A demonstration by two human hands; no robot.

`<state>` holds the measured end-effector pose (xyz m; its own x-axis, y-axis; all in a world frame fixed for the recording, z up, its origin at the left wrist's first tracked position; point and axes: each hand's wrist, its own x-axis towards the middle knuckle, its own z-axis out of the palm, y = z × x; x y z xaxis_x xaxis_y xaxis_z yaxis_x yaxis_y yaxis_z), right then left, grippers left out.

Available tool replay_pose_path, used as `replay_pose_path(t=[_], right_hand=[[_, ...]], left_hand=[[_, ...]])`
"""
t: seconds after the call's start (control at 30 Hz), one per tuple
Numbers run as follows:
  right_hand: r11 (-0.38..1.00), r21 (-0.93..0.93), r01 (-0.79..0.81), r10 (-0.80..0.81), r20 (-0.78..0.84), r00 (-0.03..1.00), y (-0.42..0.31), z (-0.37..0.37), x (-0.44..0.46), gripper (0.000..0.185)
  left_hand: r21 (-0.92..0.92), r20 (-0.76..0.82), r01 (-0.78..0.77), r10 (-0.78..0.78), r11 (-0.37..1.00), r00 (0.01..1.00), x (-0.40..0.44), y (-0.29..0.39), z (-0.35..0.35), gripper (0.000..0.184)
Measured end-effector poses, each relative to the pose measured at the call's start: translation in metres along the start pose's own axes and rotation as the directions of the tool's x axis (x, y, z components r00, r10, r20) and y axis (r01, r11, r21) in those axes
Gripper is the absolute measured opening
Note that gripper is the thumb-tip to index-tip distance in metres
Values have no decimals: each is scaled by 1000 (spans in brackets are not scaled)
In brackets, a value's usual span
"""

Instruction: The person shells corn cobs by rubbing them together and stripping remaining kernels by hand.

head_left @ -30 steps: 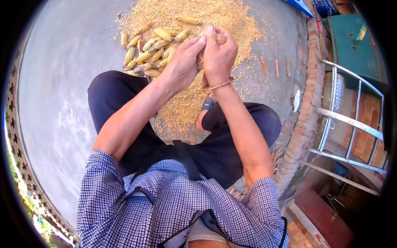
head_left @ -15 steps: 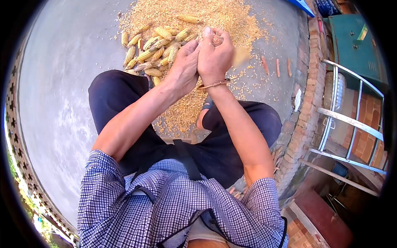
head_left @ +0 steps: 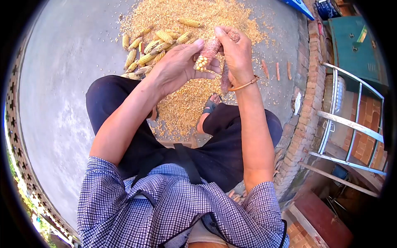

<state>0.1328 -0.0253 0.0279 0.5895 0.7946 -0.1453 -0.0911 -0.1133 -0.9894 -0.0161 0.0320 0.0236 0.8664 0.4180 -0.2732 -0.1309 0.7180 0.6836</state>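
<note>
My right hand (head_left: 240, 53) is closed around a mostly stripped corn cob (head_left: 210, 48), its lower end still bearing a patch of yellow kernels. A second, darker bare cob (head_left: 225, 78) hangs below the same hand, against the palm. Beside the kernel end, my left hand (head_left: 178, 68) is open, its fingers stretched out behind the cob and its thumb close against the cob's side. Ears of corn (head_left: 153, 49) lie piled just beyond my left hand. Loose kernels (head_left: 182, 107) cover the ground under both hands.
More kernels (head_left: 198, 10) spread behind the pile. Several bare cobs (head_left: 277, 70) lie to the right, near a low brick edge (head_left: 308, 103). A metal frame (head_left: 351, 124) and a green cabinet (head_left: 355, 45) stand beyond it. My sandalled foot (head_left: 210, 104) rests beside the kernels.
My hands have moved apart from their pressed-together position. The right hand has shifted slightly right, and the two cobs now show. My left hand has opened and moved slightly lower.
</note>
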Motion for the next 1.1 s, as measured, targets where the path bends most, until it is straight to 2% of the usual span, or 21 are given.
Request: replay_pose_path(t=[0.07,0.17,0.27,0.4,0.53,0.63,0.8,0.9,1.03,1.1], right_hand=[[1000,-11,11,-12,-75,997,-4,0,1,18],[997,19,69,-66,-124,990,0,-6,3,19],[994,76,84,-72,-145,987,2,-7,0,19],[998,59,23,-21,-29,999,-2,-6,-11,20],[997,41,-66,51,290,956,-7,-14,-19,23],[983,97,-158,102,423,900,-15,-12,-27,25],[962,161,-219,97,549,830,-23,-5,-33,28],[981,112,-160,63,593,803,-13,1,-33,26],[992,64,-104,57,508,860,-14,23,-48,25],[992,27,-122,88,542,836,-12,29,-52,21]], left_hand=[[-44,95,-21,26,999,995,3,1,-7,43],[60,42,-39,37,997,998,0,5,-8,42],[230,10,-137,139,963,990,-6,7,2,41],[432,-58,-290,348,854,936,-5,10,-4,39],[488,-85,-297,383,821,920,-7,25,-10,32],[536,-63,-318,413,782,909,-7,29,-13,30],[542,-15,-413,500,732,866,-7,31,-11,36],[379,-59,-379,431,844,901,-10,29,-7,37],[97,-157,-411,422,906,893,-9,26,-6,35],[111,-159,-423,437,899,885,-9,25,-5,34]])
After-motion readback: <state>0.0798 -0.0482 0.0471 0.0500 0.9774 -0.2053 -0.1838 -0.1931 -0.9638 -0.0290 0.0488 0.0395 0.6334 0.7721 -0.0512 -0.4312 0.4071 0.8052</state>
